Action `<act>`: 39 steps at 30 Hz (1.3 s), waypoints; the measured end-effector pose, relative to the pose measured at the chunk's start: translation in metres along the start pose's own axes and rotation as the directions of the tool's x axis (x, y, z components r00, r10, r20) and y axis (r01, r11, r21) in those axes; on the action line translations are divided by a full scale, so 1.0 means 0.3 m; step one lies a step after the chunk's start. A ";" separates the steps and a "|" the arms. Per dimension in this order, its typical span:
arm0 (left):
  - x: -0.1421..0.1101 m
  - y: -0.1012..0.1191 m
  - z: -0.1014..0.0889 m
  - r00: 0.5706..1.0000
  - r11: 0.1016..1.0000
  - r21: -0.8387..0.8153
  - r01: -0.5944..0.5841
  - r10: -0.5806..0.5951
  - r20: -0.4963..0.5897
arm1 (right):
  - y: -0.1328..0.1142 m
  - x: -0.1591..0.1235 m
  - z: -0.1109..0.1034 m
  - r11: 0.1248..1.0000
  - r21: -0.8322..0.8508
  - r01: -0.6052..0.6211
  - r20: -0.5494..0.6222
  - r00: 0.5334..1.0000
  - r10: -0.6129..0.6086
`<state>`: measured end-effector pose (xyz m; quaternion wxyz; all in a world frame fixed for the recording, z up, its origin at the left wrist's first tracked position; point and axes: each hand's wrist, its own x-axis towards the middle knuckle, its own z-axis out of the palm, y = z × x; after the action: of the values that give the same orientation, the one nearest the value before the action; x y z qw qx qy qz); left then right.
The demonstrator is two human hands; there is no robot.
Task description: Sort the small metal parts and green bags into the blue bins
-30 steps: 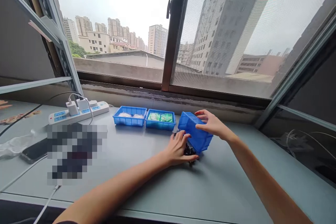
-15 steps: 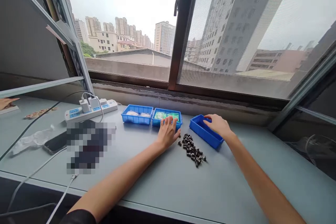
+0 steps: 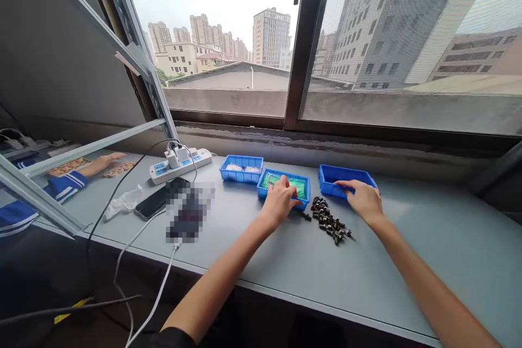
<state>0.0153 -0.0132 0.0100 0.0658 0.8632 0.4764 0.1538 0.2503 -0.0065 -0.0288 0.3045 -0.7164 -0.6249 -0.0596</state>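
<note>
My left hand (image 3: 280, 200) grips the near rim of the middle blue tray (image 3: 303, 193), which holds green packets (image 3: 299, 187). My right hand (image 3: 364, 200) rests on the near rim of an empty blue tray (image 3: 341, 175) at the right, fingers curled over its edge. Between the two hands a pile of small black parts (image 3: 328, 219) lies loose on the grey table (image 3: 318, 266). A third blue tray (image 3: 241, 168) with white packets sits further left, near the window sill.
A white power strip (image 3: 181, 164) with plugged chargers and cables lies at the left, beside a phone (image 3: 151, 204) and a clear plastic bag (image 3: 122, 202). Another person's sleeve and hand (image 3: 87, 170) show at far left behind an open window frame (image 3: 87, 148).
The blue tray was tipped up and emptied, leaving the black parts on the table, then set down flat at the right. My left hand moved from the parts to the green-packet tray.
</note>
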 end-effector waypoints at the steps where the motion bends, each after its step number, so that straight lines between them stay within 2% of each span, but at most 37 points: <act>1: -0.014 -0.004 -0.012 1.000 1.000 -0.022 -0.002 0.002 0.008 | -0.007 0.000 0.003 1.000 0.019 -0.007 -0.001 1.000 0.007; 5: -0.048 -0.019 -0.031 0.998 0.998 -0.023 -0.061 0.061 0.002 | -0.067 0.006 -0.015 0.998 0.057 0.020 0.006 1.000 -0.020; 8: -0.041 -0.030 -0.032 0.995 0.994 -0.087 -0.068 0.062 -0.073 | -0.130 -0.002 -0.048 0.983 0.165 0.085 -0.031 0.996 -0.081; 11: -0.025 -0.038 -0.041 0.974 0.976 -0.199 -0.087 0.041 -0.223 | -0.180 -0.036 -0.080 0.898 0.410 0.160 0.111 0.968 -0.223; 13: -0.020 -0.038 -0.049 0.945 0.953 -0.277 -0.121 0.026 -0.326 | -0.197 -0.068 -0.096 0.842 0.512 0.170 0.259 0.904 -0.340; 14: -0.019 -0.037 -0.052 0.933 0.941 -0.308 -0.139 0.020 -0.360 | -0.202 -0.085 -0.103 0.834 0.535 0.136 0.348 0.864 -0.365; 17: -0.014 -0.030 -0.057 0.923 0.924 -0.342 -0.168 0.025 -0.385 | -0.217 -0.123 -0.115 0.865 0.499 0.049 0.604 0.696 -0.388; 18: -0.009 -0.029 -0.058 0.925 0.925 -0.342 -0.168 0.027 -0.379 | -0.224 -0.131 -0.116 0.877 0.476 0.066 0.647 0.650 -0.400; 20: 0.003 -0.030 -0.062 0.928 0.925 -0.347 -0.156 0.017 -0.372 | -0.238 -0.139 -0.118 0.892 0.436 0.124 0.675 0.610 -0.415; 23: 0.022 -0.036 -0.070 0.938 0.920 -0.362 -0.151 0.018 -0.346 | -0.254 -0.137 -0.121 0.909 0.379 0.171 0.666 0.631 -0.397; 25: 0.024 -0.039 -0.070 0.956 0.921 -0.352 -0.167 0.063 -0.287 | -0.252 -0.132 -0.125 0.922 0.336 0.194 0.652 0.658 -0.376; 27: 0.018 -0.037 -0.063 0.970 0.928 -0.325 -0.182 0.115 -0.214 | -0.242 -0.127 -0.127 0.929 0.299 0.216 0.605 0.710 -0.360; 29: 0.009 -0.033 -0.049 0.978 0.940 -0.290 -0.179 0.138 -0.157 | -0.228 -0.123 -0.121 0.935 0.293 0.201 0.513 0.792 -0.331; 31: 0.000 -0.028 -0.030 0.982 0.951 -0.259 -0.167 0.138 -0.129 | -0.220 -0.120 -0.107 0.931 0.348 0.110 0.404 0.878 -0.255; 33: -0.007 -0.022 -0.010 0.980 0.958 -0.227 -0.174 0.145 -0.138 | -0.222 -0.118 -0.090 0.879 0.470 -0.078 0.367 0.923 -0.114; 34: -0.010 -0.019 -0.001 0.975 0.960 -0.210 -0.187 0.155 -0.159 | -0.227 -0.118 -0.082 0.824 0.533 -0.191 0.384 0.922 -0.035; 36: -0.018 -0.013 0.015 0.958 0.960 -0.174 -0.218 0.177 -0.225 | -0.245 -0.120 -0.071 0.680 0.619 -0.393 0.467 0.880 0.084; 39: -0.033 -0.006 0.028 0.929 0.954 -0.149 -0.261 0.206 -0.307 | -0.278 -0.124 -0.071 0.496 0.659 -0.566 0.571 0.805 0.160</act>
<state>0.0116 -0.0204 -0.0004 0.0578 0.8721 0.3579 0.3287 0.1709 -0.0464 0.0013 0.4516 -0.6096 -0.4617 0.4597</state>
